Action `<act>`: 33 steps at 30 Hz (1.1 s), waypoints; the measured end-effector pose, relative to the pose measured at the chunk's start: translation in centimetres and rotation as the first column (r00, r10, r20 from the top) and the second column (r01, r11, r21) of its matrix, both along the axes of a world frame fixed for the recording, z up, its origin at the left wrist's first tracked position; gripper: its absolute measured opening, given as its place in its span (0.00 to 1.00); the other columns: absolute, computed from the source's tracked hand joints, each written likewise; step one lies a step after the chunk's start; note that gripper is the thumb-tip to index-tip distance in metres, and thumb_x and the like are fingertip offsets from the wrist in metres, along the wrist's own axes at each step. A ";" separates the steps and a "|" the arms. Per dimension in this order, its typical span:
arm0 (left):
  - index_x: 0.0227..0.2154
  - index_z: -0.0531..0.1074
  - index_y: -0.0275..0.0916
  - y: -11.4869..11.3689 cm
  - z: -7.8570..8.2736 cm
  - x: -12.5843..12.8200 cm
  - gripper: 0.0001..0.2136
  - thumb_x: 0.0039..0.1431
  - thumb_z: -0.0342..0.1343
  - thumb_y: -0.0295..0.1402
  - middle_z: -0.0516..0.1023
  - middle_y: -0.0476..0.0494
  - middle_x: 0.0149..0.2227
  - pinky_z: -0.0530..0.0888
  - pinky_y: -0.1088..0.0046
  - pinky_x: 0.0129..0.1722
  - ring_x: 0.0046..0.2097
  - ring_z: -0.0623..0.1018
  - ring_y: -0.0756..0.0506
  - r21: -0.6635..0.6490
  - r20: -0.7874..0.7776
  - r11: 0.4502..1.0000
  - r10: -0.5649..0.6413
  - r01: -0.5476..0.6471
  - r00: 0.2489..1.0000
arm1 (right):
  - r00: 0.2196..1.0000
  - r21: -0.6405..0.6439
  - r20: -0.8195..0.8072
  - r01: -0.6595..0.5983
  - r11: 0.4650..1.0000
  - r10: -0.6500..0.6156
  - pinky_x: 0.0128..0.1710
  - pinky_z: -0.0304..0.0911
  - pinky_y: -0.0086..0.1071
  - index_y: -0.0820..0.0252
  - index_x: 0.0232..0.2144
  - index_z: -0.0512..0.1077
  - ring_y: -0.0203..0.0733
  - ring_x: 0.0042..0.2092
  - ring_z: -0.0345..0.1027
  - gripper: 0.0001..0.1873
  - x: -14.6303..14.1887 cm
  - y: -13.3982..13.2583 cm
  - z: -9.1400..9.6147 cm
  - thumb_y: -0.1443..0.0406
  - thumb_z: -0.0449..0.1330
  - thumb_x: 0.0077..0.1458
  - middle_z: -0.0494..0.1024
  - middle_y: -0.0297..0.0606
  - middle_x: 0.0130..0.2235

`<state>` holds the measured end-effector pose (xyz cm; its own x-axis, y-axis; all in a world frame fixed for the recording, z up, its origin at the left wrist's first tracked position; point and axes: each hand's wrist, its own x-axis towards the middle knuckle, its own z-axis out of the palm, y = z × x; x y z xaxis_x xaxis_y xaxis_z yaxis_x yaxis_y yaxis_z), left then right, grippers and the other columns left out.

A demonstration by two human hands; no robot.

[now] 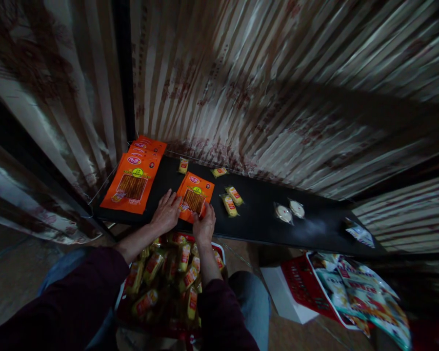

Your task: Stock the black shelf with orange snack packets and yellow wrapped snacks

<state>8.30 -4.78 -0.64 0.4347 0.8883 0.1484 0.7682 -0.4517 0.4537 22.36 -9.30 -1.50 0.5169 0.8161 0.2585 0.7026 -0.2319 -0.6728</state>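
Note:
Two orange snack packets, the front one (pixel 193 199) with a window showing brown sticks, lie partly overlapped on a narrow black shelf (pixel 256 217). Against their left edge rests my left hand (pixel 166 212), its fingers outstretched and slightly apart. My right hand (pixel 205 225) grips the lower right corner, thumb on the front and fingers bent at the side. A fanned stack of similar orange packets (pixel 129 183) lies at the shelf's left end. Small yellow wrapped cakes (pixel 229 205) are just right of the packets, and another cake (pixel 183 165) sits behind them.
Below my hands, a red basket (pixel 222 249) holds many yellow wrapped cakes. Two round white wrapped pieces (pixel 284 213) and a blue-white packet (pixel 359 233) lie farther right. Another red basket (pixel 300 282) of bags stands beside a white box (pixel 287 297). Patterned curtains (pixel 249 87) hang behind.

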 end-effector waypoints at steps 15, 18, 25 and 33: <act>0.58 0.61 0.30 0.1 0.7 0.7 0.27 0.57 0.49 0.39 0.57 0.28 0.64 0.53 0.49 0.62 0.68 0.45 0.33 -0.063 -0.033 0.996 0.062 -0.064 0.998 | 0.999 -0.168 -0.030 0.034 0.985 -0.039 0.56 0.51 0.50 0.61 0.58 0.61 0.56 0.63 0.48 0.33 0.4 -0.5 1.0 0.67 0.57 0.48 0.67 0.46 0.58; 0.60 0.57 0.28 0.4 0.5 0.8 0.32 0.56 0.50 0.41 0.56 0.28 0.64 0.51 0.51 0.63 0.68 0.45 0.33 -0.086 -0.023 0.994 0.067 -0.069 0.997 | 0.998 -0.124 -0.042 0.032 0.992 -0.037 0.56 0.52 0.47 0.61 0.60 0.57 0.55 0.61 0.52 0.36 0.4 -0.6 0.8 0.67 0.57 0.47 0.66 0.46 0.58; 0.63 0.50 0.30 0.4 0.4 0.7 0.36 0.54 0.52 0.41 0.57 0.33 0.64 0.48 0.52 0.64 0.68 0.44 0.33 -0.114 0.032 0.992 0.050 -0.046 0.998 | 0.995 -0.045 -0.080 0.059 0.997 -0.062 0.52 0.54 0.43 0.59 0.63 0.52 0.50 0.51 0.61 0.39 -0.2 -1.0 0.7 0.69 0.55 0.47 0.73 0.43 0.49; 0.63 0.48 0.37 0.6 -0.3 0.7 0.37 0.51 0.55 0.33 0.60 0.38 0.63 0.50 0.49 0.63 0.67 0.47 0.35 -0.104 0.197 0.994 0.065 -0.045 0.978 | 0.996 -0.011 -0.060 0.059 0.998 -0.059 0.51 0.56 0.41 0.64 0.56 0.63 0.48 0.49 0.62 0.31 0.0 -1.2 0.3 0.67 0.55 0.48 0.75 0.45 0.45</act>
<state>9.01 -4.18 -0.90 0.3553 0.9246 0.1375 0.6800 -0.3566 0.6407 22.41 -10.46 -1.22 0.5787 0.7859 0.2180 0.6457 -0.2782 -0.7111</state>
